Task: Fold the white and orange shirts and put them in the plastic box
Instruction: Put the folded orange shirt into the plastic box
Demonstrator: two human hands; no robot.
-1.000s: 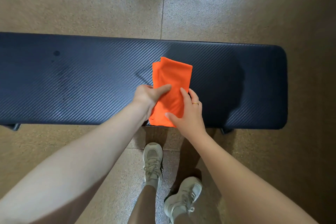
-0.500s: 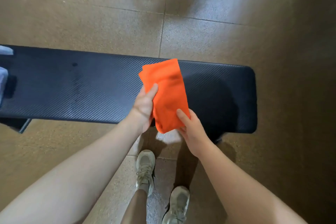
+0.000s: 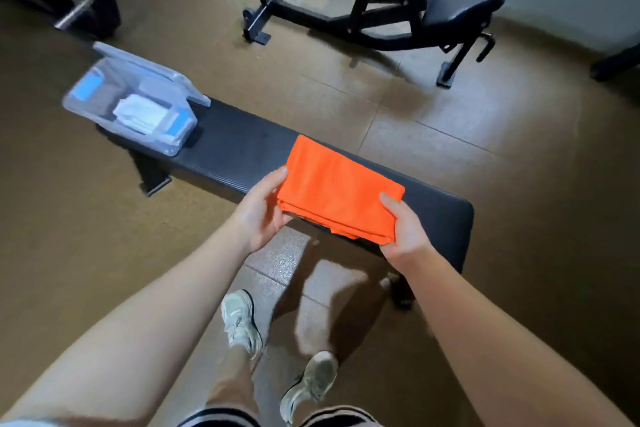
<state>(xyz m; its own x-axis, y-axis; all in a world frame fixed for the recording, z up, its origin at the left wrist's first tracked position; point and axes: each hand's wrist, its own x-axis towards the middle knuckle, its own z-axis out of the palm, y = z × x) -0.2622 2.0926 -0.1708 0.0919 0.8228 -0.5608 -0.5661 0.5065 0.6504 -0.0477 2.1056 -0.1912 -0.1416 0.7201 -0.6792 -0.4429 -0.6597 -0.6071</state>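
The folded orange shirt (image 3: 337, 189) is lifted just above the black bench (image 3: 239, 152), held flat between both hands. My left hand (image 3: 261, 210) grips its left edge, thumb on top. My right hand (image 3: 403, 229) grips its right near corner, thumb on top. At the bench's far left end stands the clear plastic box (image 3: 93, 111), lid hinged open behind it. A folded white shirt (image 3: 140, 113) lies inside the box.
A black adjustable gym bench (image 3: 415, 3) stands on the brown floor behind. A barbell with weight plates (image 3: 86, 0) is at the top left. My two feet in light sneakers (image 3: 242, 319) stand in front of the bench.
Both hands have lifted the orange shirt off the bench and turned it from lengthwise to crosswise. The view has swung up and left, so the plastic box is now in sight.
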